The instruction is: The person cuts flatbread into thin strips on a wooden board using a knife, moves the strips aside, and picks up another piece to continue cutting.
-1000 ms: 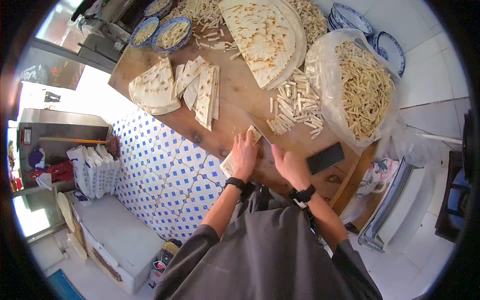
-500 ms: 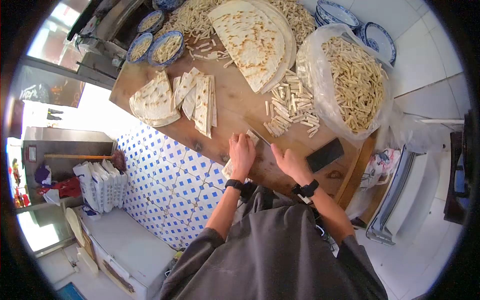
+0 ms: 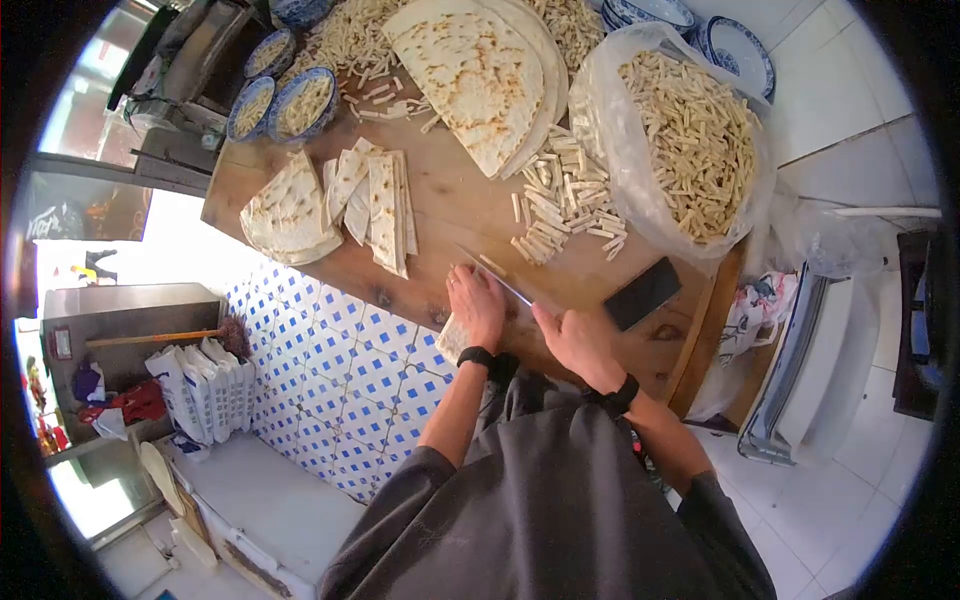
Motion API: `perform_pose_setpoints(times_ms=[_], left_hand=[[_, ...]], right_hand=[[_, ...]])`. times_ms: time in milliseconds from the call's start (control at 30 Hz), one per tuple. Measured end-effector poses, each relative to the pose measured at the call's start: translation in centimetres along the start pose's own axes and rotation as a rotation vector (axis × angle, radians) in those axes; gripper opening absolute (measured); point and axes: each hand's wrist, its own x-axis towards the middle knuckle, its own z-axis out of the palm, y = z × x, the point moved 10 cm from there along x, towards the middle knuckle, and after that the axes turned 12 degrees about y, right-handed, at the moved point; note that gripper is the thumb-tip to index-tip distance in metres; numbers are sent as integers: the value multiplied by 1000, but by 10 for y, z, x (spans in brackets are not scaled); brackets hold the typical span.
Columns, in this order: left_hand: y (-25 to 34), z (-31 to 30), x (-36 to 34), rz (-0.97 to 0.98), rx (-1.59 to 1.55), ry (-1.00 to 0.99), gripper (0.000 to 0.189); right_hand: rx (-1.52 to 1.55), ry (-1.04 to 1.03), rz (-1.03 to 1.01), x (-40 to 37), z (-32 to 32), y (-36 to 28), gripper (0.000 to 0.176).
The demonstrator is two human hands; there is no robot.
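My right hand [image 3: 580,343] is closed round the handle of a knife [image 3: 512,290], whose blade points up and left past my left fingertips. Bent over a strip of flatbread [image 3: 452,338], my left hand [image 3: 476,302] presses it on the wooden board [image 3: 440,240]; the strip's lower end shows below the wrist side. A small cut piece [image 3: 492,264] lies beside the blade. Left of my hands are flatbread strips [image 3: 388,215] and a folded flatbread wedge [image 3: 290,215]. Short cut pieces [image 3: 565,205] lie scattered above my right hand.
Large flatbreads [image 3: 480,80] are stacked at the back. A plastic bag [image 3: 690,150] full of cut pieces stands at the right, with blue-patterned plates [image 3: 738,55] behind. Bowls [image 3: 303,103] of pieces are at the back left. A phone [image 3: 643,293] lies right of my right hand.
The camera view has shifted, so the board and its contents appear further left. The knife blade now lies further along my left fingertips, and a small piece shows beyond it.
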Motion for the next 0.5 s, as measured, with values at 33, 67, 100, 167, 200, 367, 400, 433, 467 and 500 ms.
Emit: perform_pose_setpoints(times_ms=[33,67,100,167,200,367,400,433,467,500], left_hand=[[1,-1,0,6,-4,9,17],[2,-2,0,6,-2,4,17],[2,-3,0,-3,-7,7,16],[2,-2,1,-9,-13,6,15],[3,-2,1,-4,-5,19,15],[-2,1,0,-28,-12,-33,19],[-2,1,1,-28,-21,-34,19],[-1,0,1,-28,-30,-36,20],[-1,0,1,-29,-30,-41,20],[3,-4,2,-10,-32,-16,17]], right_hand=[[17,22,-11,0,-1,-1,79],[17,19,-6,-1,-1,0,79],[5,17,-15,0,-4,-2,79],[-8,17,-18,2,-7,-4,78],[-18,9,-19,3,-6,-4,78],[-62,-20,-19,7,-11,-7,79],[-68,-77,16,8,-11,-6,81],[-74,-133,53,7,-9,-4,84],[-75,-136,57,8,-7,-3,84],[-83,-134,25,10,-7,-3,84]])
